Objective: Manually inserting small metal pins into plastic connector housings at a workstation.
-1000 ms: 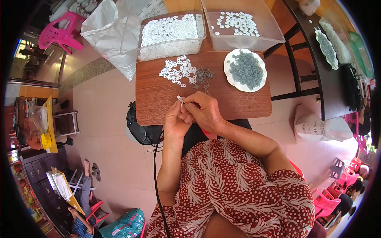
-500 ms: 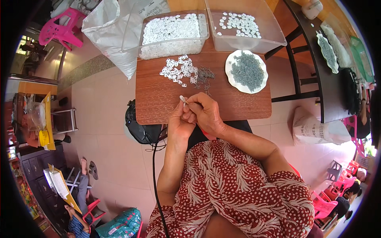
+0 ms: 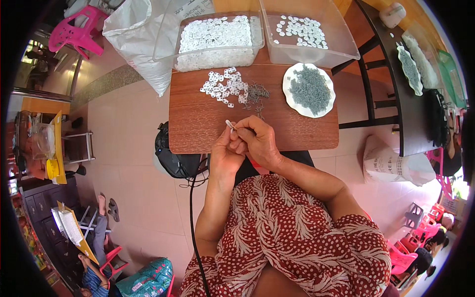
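Observation:
My left hand [image 3: 225,151] and my right hand [image 3: 257,141] meet over the near edge of a small brown wooden table [image 3: 198,123]. Between their fingertips they pinch one small white plastic piece [image 3: 230,124]. A loose heap of the same white pieces [image 3: 223,87] lies on the table beyond the hands, with a small pile of grey metal bits [image 3: 257,93] beside it. A white plate [image 3: 291,101] heaped with grey metal bits stands at the right.
Two clear plastic tubs stand at the table's far edge: the left tub [image 3: 217,42] is full of white pieces, the right tub [image 3: 309,34] holds a thin layer. A white sack [image 3: 133,39] leans at left. A black bag [image 3: 173,158] and cable lie on the floor.
Both hands stay together at the table's near edge holding the small white piece; only slight finger movement shows.

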A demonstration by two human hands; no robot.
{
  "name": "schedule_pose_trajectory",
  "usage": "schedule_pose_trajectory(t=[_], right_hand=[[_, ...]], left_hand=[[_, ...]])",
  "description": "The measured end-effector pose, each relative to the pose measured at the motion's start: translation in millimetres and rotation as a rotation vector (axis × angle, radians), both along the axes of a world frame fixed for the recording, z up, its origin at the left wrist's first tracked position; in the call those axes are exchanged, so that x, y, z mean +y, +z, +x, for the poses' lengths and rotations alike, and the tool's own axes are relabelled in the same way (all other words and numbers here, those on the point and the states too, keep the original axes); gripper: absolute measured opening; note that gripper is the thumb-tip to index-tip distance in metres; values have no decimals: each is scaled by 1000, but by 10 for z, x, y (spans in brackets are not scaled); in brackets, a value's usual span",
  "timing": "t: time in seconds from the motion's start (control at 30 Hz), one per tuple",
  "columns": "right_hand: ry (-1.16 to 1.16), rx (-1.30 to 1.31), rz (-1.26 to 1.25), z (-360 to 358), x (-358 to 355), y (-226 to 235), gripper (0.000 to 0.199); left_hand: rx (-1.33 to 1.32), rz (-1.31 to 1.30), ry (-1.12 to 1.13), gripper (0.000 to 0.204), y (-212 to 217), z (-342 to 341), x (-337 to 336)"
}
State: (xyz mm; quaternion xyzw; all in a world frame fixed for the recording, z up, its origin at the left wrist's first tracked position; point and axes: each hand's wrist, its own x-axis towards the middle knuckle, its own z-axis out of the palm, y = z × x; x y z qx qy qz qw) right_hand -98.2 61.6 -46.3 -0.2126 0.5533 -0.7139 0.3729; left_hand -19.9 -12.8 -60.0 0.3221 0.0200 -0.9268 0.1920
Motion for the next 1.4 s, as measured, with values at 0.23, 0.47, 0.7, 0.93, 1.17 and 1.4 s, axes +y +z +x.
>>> schedule_pose_trajectory(t=[0.23,0.47,0.7,0.93,1.17,1.4], right_hand=[[23,-36,33,-15,-12,32,5],[44,-140,57,-21,-9,29,5],[51,-146,36,-60,-9,-29,5],[28,-119,24,-173,25,-116,6],[-385,595,302,-958,309,-244,6],[-549,1167,598,-1879,655,-638,7]], left_hand=[[21,12,-26,15,-36,24,-26],[0,-42,-12,14,-12,31,-9],[49,37,-22,13,-46,-1,-4],[27,11,-33,12,-77,-78,-22],[74,14,-40,12,-151,-9,-96],[-21,-8,-75,14,-154,-100,-43]])
